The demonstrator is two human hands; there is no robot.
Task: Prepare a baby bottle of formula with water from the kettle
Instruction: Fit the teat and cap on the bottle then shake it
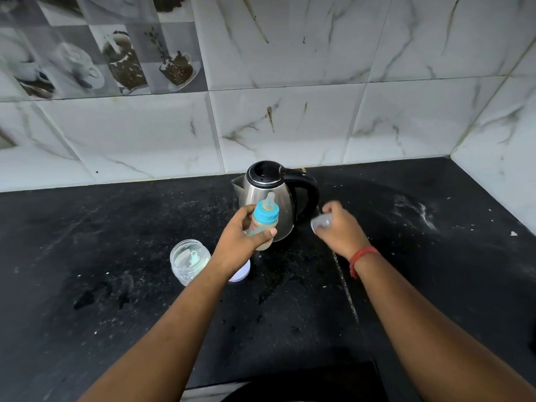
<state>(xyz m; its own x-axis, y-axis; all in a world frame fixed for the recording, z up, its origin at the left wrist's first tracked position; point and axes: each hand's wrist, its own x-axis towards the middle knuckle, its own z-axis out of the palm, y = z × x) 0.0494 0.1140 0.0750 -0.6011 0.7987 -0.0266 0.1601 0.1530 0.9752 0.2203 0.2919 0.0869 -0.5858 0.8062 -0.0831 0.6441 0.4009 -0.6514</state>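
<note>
Black counter (116, 300), left hand (236, 242) gripping bottle (262, 224)

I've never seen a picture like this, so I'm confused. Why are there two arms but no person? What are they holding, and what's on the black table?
The camera sits on the person's head and looks down, so you see only their own arms. The left hand holds a baby bottle with a blue ring and a teat, and there is pale milk inside. The right hand holds a small clear cap, probably the bottle's cover. On the black counter stands a shiny metal kettle with a black handle, right behind the bottle. To the left is an open clear jar with a small scoop in it. A white lid peeks out from under the left arm.
</note>
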